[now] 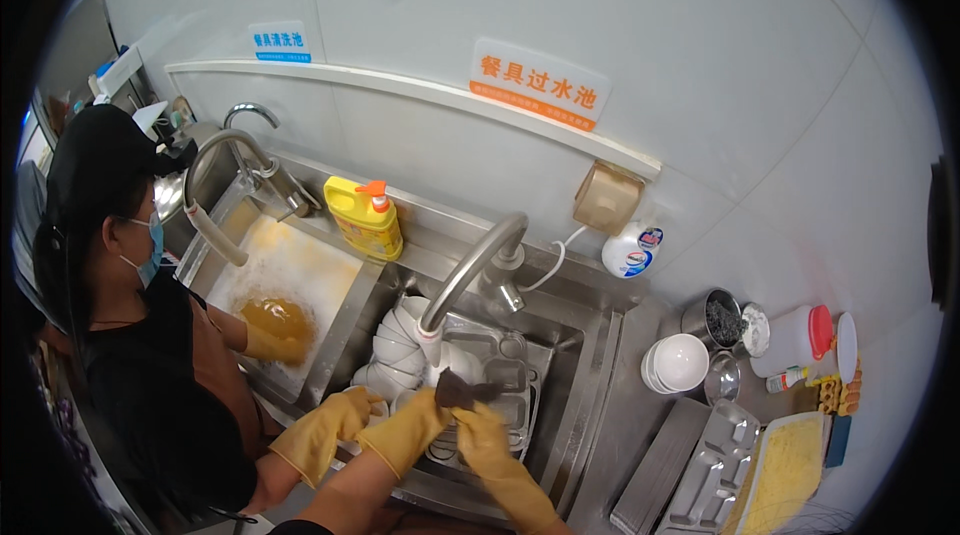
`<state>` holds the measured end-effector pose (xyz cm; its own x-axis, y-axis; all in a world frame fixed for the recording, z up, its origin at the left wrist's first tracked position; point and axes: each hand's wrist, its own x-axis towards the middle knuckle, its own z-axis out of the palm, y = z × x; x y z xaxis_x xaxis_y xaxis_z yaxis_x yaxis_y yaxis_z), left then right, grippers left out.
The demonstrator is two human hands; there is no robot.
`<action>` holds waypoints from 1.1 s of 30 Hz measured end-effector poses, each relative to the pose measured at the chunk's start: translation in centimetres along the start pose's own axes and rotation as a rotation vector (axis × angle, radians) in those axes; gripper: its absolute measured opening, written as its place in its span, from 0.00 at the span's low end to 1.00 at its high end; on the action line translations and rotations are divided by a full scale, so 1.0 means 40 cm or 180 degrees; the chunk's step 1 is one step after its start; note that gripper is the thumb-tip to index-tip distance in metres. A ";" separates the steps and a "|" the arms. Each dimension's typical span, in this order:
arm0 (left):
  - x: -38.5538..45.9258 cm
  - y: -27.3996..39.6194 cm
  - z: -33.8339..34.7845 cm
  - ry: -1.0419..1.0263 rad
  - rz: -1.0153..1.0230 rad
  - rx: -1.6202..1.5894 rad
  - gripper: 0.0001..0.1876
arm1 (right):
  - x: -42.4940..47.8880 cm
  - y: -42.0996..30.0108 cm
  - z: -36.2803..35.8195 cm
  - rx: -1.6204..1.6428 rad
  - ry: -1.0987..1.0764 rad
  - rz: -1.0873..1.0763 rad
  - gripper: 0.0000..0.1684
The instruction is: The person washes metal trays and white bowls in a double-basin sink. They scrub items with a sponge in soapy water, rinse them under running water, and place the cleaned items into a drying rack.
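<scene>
My left hand (411, 426) and my right hand (484, 436), both in yellow rubber gloves, meet over the right-hand sink (566, 415). A dark cloth (459, 389) is gripped between them, its loose part blurred. Just beyond the cloth a tall faucet's spout (429, 336) points down. White bowls (394, 346), stacked on their sides, fill the sink's left part. Under and beside my right hand lie stainless compartment trays (506, 377). A co-worker's gloved hand (330, 426) touches a white bowl at the sink's near left corner, close to my left wrist.
A masked co-worker (135, 355) stands at left, one glove in the foamy left sink (255, 265). Behind stand a yellow pump jug (365, 218) and a second faucet (225, 141). On the right counter are bowls (679, 362), a steel pot (712, 314), trays (709, 475) and a yellow-filled container (784, 471).
</scene>
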<state>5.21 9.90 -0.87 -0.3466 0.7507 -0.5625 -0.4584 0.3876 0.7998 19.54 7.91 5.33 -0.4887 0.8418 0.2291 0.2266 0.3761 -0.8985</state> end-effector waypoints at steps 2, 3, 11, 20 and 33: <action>-0.011 -0.031 0.001 -0.0413 -0.0375 -0.0607 0.24 | 0.048 -0.057 0.033 -0.1358 0.0209 -0.0589 0.19; -0.019 -0.051 0.009 -0.0599 -0.0571 -0.0796 0.24 | 0.068 -0.067 0.038 -0.2026 0.0441 -0.0834 0.20; -0.071 -0.072 -0.113 -0.0562 -0.1479 -0.1419 0.24 | 0.309 0.109 0.057 0.1685 -0.1322 0.2198 0.18; 0.124 -0.022 -0.253 0.0798 0.1064 0.2744 0.23 | 0.148 0.300 0.128 -0.0887 0.0075 0.0364 0.23; 0.072 -0.096 -0.188 -0.0297 0.0032 -0.0739 0.19 | 0.188 0.054 -0.020 -0.2644 -0.0612 0.0470 0.40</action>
<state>-0.19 6.56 -7.14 -0.2801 0.8042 -0.5242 -0.6347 0.2545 0.7296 17.05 15.36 5.42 -0.5227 0.8525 -0.0030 0.8046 0.4922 -0.3322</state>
